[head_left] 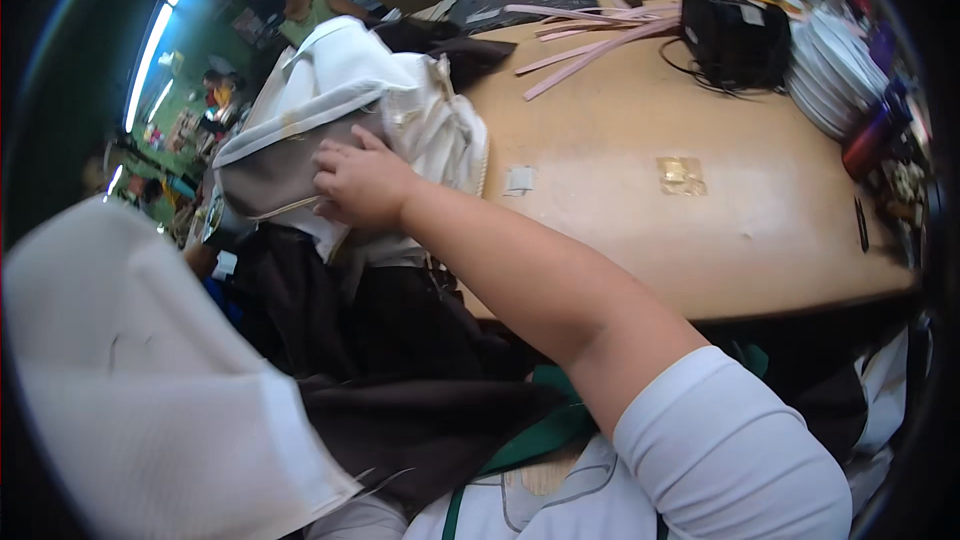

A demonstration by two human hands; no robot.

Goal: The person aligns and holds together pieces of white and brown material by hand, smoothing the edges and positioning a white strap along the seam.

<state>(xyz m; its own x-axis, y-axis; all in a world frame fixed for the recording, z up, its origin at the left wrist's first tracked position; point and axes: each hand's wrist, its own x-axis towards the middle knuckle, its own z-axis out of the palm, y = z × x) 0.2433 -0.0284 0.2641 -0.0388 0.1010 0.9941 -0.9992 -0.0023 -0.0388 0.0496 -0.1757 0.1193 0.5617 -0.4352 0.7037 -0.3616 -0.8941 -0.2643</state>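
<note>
At the left edge of the table, my right hand lay palm down on a heap of fabric. That grip was loosely curled, with the fingers pressed flat against a grey panel of the heap and nothing pinched between them; it touched the cloth rather than held it. My left hand could not be seen: only a wide white sleeve filled the lower left of the view, so I could not tell how that grip stood.

The heap consisted of white and cream cloth folded over the grey panel, with a white band running along the fold. Dark brown fabric hung below it, off the table edge and toward my lap.

Handling judgement:
1. The cloth looked soft and limp. It would sag wherever unsupported and would not hold a shape.
2. It appeared light as single layers, though the bundled heap likely carried some weight.
3. The surface looked matte, so I expected little slip under the fingers.
4. The best place to take hold appeared to be the white band or the folded edge, where several layers gave firmer purchase than a single ply.

Farther across the table lay pink strips, a black basket, a stack of white plates, a small white tag and a small clear packet, all well apart from my hand.
</note>
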